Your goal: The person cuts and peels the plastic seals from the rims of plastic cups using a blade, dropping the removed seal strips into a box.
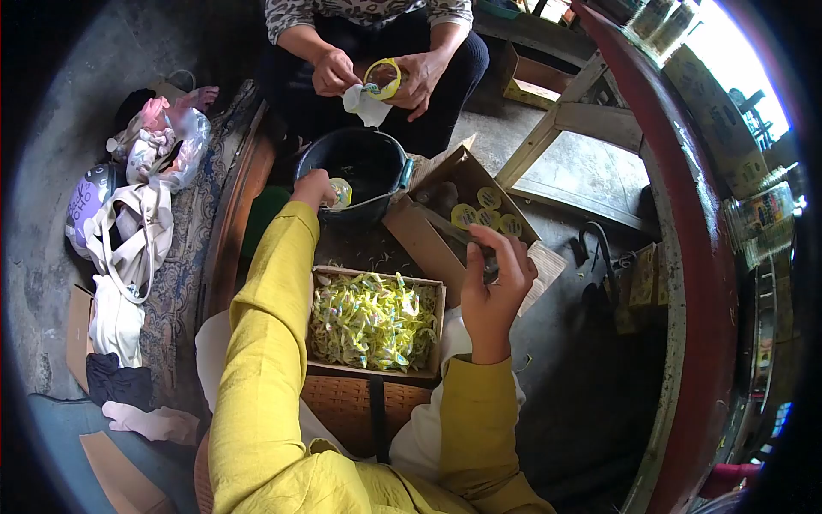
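My left hand [315, 188] is closed on a small clear round tub [341, 194] with a yellow label, at the near left rim of a dark bucket [310, 156]. Raised over the near edge of a cardboard box [419, 244], my right hand [498, 278] has its thumb and index finger apart; nothing plainly shows between them. Inside that box lie several round tubs with yellow lids [488, 198]. In front of my body, a shallow carton [377, 373] is full of small twisted yellow-green wrapped pieces [372, 317].
Across the bucket, another person's hands [411, 81] hold a yellow-rimmed tub [383, 79] and a white piece. A bag and clothes [133, 223] lie at left. A red-edged wooden stand [685, 214] rises at right, with a hooked dark object [598, 248] beneath.
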`<state>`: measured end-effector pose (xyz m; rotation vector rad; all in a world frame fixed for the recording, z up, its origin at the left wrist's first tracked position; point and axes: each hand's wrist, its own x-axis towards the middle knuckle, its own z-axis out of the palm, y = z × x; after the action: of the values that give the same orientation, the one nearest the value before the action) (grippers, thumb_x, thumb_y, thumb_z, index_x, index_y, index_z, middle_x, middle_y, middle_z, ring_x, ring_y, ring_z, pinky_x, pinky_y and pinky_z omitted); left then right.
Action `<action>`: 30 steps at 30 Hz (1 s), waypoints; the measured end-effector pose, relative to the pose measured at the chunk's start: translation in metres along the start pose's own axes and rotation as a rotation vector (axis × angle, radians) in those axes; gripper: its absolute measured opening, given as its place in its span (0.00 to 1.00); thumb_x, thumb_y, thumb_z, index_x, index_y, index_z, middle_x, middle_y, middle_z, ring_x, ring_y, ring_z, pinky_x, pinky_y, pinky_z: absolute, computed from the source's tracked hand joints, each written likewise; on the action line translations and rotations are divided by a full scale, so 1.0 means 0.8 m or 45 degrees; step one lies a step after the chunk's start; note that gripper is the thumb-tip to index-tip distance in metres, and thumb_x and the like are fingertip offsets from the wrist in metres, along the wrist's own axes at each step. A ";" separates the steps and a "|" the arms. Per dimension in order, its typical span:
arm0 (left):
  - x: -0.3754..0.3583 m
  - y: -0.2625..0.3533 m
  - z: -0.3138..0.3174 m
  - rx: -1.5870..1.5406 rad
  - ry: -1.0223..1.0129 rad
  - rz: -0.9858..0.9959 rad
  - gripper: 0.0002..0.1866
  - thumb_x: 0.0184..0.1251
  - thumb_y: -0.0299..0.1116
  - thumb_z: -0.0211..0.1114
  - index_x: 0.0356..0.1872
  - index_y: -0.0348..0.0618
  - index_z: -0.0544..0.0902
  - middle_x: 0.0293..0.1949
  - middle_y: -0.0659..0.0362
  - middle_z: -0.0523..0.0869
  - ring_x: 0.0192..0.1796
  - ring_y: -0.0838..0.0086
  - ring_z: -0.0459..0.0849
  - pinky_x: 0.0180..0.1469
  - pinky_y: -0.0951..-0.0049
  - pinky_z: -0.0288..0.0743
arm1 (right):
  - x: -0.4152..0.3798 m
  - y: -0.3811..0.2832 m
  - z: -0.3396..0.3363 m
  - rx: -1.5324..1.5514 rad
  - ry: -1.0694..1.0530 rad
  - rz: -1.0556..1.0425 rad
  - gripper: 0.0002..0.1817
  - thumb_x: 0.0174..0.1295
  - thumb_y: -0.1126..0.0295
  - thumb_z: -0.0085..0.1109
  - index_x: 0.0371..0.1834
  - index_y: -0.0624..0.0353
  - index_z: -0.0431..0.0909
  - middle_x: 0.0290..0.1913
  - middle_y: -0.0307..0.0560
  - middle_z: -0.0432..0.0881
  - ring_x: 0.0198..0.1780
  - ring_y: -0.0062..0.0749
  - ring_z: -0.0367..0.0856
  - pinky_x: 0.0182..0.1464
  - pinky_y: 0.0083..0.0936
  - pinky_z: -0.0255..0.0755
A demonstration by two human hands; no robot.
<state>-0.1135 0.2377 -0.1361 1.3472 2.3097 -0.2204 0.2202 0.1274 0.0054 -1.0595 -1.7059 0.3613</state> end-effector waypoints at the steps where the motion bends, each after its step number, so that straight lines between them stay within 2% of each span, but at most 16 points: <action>1: 0.002 0.000 0.004 0.011 -0.004 -0.007 0.29 0.30 0.32 0.76 0.42 0.39 0.82 0.48 0.49 0.81 0.51 0.60 0.80 0.51 0.63 0.73 | 0.001 -0.002 -0.001 0.028 0.036 0.022 0.11 0.50 0.78 0.55 0.37 0.54 0.79 0.31 0.40 0.77 0.35 0.32 0.73 0.45 0.28 0.57; 5: 0.006 0.000 0.009 0.025 -0.038 -0.022 0.28 0.30 0.33 0.76 0.42 0.39 0.82 0.48 0.49 0.80 0.50 0.60 0.80 0.51 0.64 0.74 | -0.001 0.001 0.002 0.369 0.270 0.274 0.10 0.53 0.80 0.54 0.39 0.61 0.77 0.32 0.42 0.78 0.35 0.27 0.74 0.41 0.22 0.64; 6: 0.008 0.001 0.010 0.051 -0.031 -0.007 0.28 0.30 0.33 0.76 0.42 0.38 0.82 0.48 0.48 0.80 0.50 0.60 0.80 0.51 0.64 0.74 | -0.001 0.004 0.001 0.390 0.304 0.316 0.10 0.56 0.81 0.53 0.42 0.64 0.76 0.34 0.41 0.77 0.37 0.22 0.73 0.40 0.17 0.65; 9: 0.011 0.002 0.011 0.116 -0.027 0.025 0.27 0.31 0.32 0.76 0.41 0.38 0.82 0.48 0.48 0.80 0.50 0.60 0.80 0.50 0.65 0.75 | -0.001 0.005 -0.006 0.759 0.419 0.649 0.12 0.57 0.80 0.53 0.45 0.64 0.75 0.35 0.39 0.77 0.36 0.18 0.72 0.39 0.15 0.64; 10: 0.010 0.004 0.010 0.127 -0.034 0.028 0.27 0.31 0.31 0.75 0.41 0.38 0.82 0.48 0.47 0.80 0.50 0.59 0.80 0.50 0.65 0.75 | -0.002 0.009 -0.007 0.878 0.451 0.710 0.13 0.57 0.79 0.54 0.47 0.64 0.74 0.37 0.37 0.76 0.36 0.15 0.71 0.39 0.13 0.63; 13: 0.005 0.007 0.009 0.170 -0.003 0.070 0.24 0.33 0.29 0.74 0.40 0.38 0.82 0.47 0.47 0.80 0.50 0.59 0.80 0.50 0.65 0.75 | -0.007 0.023 -0.006 1.131 0.508 0.879 0.14 0.57 0.78 0.55 0.48 0.63 0.74 0.38 0.37 0.75 0.37 0.15 0.71 0.40 0.13 0.62; 16: 0.007 0.007 0.016 0.258 0.048 0.131 0.20 0.39 0.28 0.70 0.40 0.41 0.83 0.46 0.47 0.81 0.50 0.59 0.80 0.49 0.65 0.75 | -0.008 0.023 -0.003 1.204 0.477 1.002 0.16 0.57 0.78 0.54 0.50 0.64 0.74 0.40 0.38 0.75 0.37 0.15 0.71 0.41 0.13 0.62; 19: 0.003 0.010 0.025 0.395 0.248 0.290 0.16 0.47 0.29 0.66 0.42 0.45 0.82 0.46 0.50 0.80 0.49 0.60 0.81 0.47 0.66 0.76 | -0.003 0.005 0.011 1.208 0.440 1.005 0.18 0.57 0.75 0.53 0.53 0.60 0.73 0.37 0.28 0.76 0.31 0.09 0.65 0.33 0.12 0.53; 20: 0.001 0.013 0.029 0.446 0.337 0.359 0.15 0.50 0.29 0.65 0.42 0.46 0.82 0.46 0.51 0.80 0.48 0.61 0.81 0.46 0.66 0.76 | -0.006 0.002 0.015 1.220 0.404 1.008 0.18 0.57 0.75 0.54 0.53 0.60 0.73 0.37 0.29 0.76 0.31 0.09 0.65 0.33 0.12 0.53; 23: -0.020 0.042 0.012 0.611 0.312 0.474 0.14 0.54 0.31 0.61 0.44 0.49 0.82 0.47 0.55 0.78 0.47 0.62 0.82 0.44 0.67 0.76 | -0.012 -0.002 0.021 1.273 0.319 1.007 0.18 0.57 0.75 0.54 0.53 0.60 0.73 0.37 0.29 0.76 0.31 0.09 0.66 0.34 0.11 0.54; 24: -0.012 0.048 0.017 0.701 0.303 0.474 0.14 0.54 0.34 0.62 0.44 0.51 0.82 0.49 0.57 0.78 0.47 0.64 0.81 0.44 0.67 0.77 | -0.013 -0.004 0.020 1.300 0.300 0.999 0.18 0.57 0.75 0.54 0.53 0.60 0.73 0.36 0.30 0.76 0.32 0.10 0.66 0.34 0.11 0.55; 27: 0.000 0.053 0.026 0.747 0.377 0.536 0.14 0.54 0.34 0.63 0.44 0.53 0.82 0.50 0.57 0.77 0.48 0.64 0.81 0.43 0.67 0.77 | -0.013 0.005 0.014 1.316 0.338 0.997 0.18 0.56 0.76 0.55 0.52 0.60 0.73 0.35 0.30 0.76 0.32 0.10 0.66 0.35 0.12 0.56; 30: -0.004 0.052 0.021 0.728 0.340 0.509 0.15 0.52 0.35 0.65 0.44 0.53 0.82 0.49 0.58 0.77 0.48 0.65 0.81 0.43 0.67 0.77 | -0.014 0.016 0.007 1.334 0.363 1.018 0.17 0.56 0.76 0.55 0.51 0.59 0.73 0.34 0.30 0.76 0.31 0.11 0.66 0.35 0.12 0.56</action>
<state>-0.0713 0.2501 -0.1460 2.2026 2.2016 -0.6373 0.2221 0.1271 -0.0121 -0.8491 -0.5663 1.3544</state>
